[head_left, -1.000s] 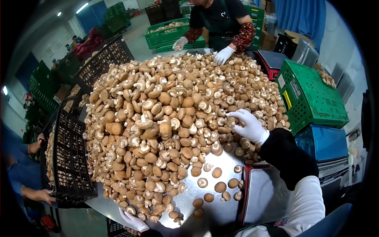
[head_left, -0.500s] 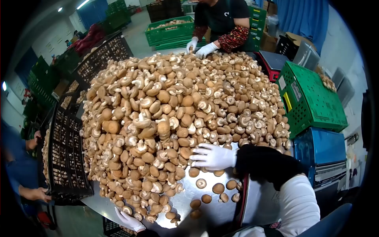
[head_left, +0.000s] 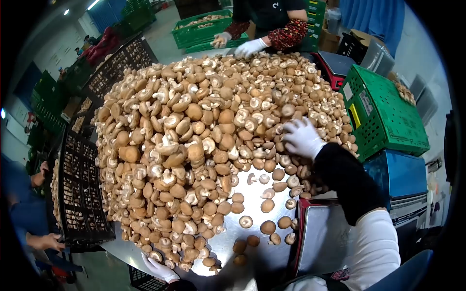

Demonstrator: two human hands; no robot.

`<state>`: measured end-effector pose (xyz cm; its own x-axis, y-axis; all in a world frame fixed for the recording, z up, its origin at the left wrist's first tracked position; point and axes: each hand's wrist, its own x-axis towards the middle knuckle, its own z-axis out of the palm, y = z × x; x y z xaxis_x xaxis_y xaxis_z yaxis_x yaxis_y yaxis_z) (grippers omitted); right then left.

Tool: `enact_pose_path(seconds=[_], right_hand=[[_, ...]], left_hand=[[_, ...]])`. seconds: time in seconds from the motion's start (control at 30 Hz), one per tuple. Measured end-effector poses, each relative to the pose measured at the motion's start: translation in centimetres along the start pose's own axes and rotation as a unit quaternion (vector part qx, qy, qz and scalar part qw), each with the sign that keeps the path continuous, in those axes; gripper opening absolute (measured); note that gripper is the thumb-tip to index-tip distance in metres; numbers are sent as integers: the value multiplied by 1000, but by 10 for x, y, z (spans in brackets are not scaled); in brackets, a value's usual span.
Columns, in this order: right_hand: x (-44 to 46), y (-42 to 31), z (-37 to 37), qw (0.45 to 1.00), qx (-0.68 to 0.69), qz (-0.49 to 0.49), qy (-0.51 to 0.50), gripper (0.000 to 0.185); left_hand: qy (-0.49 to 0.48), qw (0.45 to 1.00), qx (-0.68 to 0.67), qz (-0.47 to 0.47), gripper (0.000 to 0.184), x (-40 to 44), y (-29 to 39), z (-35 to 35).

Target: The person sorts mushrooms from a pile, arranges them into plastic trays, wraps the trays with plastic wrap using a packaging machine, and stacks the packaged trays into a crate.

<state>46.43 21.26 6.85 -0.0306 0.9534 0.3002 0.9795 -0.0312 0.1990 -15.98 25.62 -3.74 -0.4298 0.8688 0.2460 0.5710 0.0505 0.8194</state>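
A large heap of brown-capped shiitake mushrooms [head_left: 179,131] covers most of the metal table [head_left: 221,250]. My right hand [head_left: 303,138], in a white glove, is over the right side of the heap. Its fingers are apart, and a slightly blurred mushroom [head_left: 288,110] lies just beyond the fingertips. At the heap's near left edge is my left hand [head_left: 159,269], also gloved, its fingers stretched out beside the lowest mushrooms. Several loose mushrooms [head_left: 267,227] lie on the bare metal between the heap and me.
A co-worker's gloved hands [head_left: 250,47] are at the far edge. Another person's bare hand [head_left: 50,241] is by a black crate [head_left: 82,194] at left. On the right stand a scale [head_left: 320,237], a green crate [head_left: 383,111] and a blue box [head_left: 398,174].
My right hand has moved away from me and to the right, onto the heap. More metal shows where it was, with several mushrooms shifted there. My left hand has barely moved.
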Motion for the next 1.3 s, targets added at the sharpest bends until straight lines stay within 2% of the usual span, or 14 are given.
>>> enact_pose_path(seconds=[0.07, 0.13, 0.2, 0.23, 0.3, 0.4, 0.53, 0.67, 0.8, 0.87, 1.0, 1.1, 1.2, 1.3], right_hand=[[2, 30, -10, 998, -6, 54, -44, 15], [4, 46, -18, 983, -163, 84, 0, 12], [14, 34, -35, 995, -56, 58, 54, 14], [17, 17, -42, 998, -39, 13, 53, 15], [26, -28, -52, 989, 22, -93, -108, 7], [18, -76, 2, 976, 123, -179, -24, 11], [41, -118, 34, 987, 141, 7, -82, 36], [47, -129, 35, 992, 113, 30, -52, 41], [67, -131, 19, 963, 84, 53, -249, 44], [65, -125, 21, 965, 84, 34, -247, 35], [47, -118, -10, 901, 172, 47, -396, 27], [18, -115, -23, 938, 160, -3, -306, 15], [-4, -120, -37, 959, 263, 54, -90, 19], [-28, -130, -77, 829, 516, 196, -84, 26]], left_hand=[[3, 1000, -6, -5, 42, -1, 2, 2], [2, 1000, 13, -7, 41, 0, 6, 0], [17, 1000, -18, -2, 41, -1, 5, 3], [24, 1000, -8, 0, 41, -1, 2, 4], [26, 1000, -7, 0, 41, -1, 3, 4], [24, 1000, 0, -1, 42, -1, 5, 3], [12, 999, -35, -6, 43, 0, -3, 4], [9, 1000, -10, 2, 43, -2, 5, 3], [21, 1000, -20, 12, 42, 0, 1, 4], [28, 999, -31, 18, 40, 0, 1, 6], [20, 999, -19, 16, 40, 0, 3, 5], [12, 998, -63, 10, 40, 0, -1, 7], [17, 992, -126, -1, 40, 3, -7, 8], [-4, 966, -254, -43, 43, 8, -15, 2]])
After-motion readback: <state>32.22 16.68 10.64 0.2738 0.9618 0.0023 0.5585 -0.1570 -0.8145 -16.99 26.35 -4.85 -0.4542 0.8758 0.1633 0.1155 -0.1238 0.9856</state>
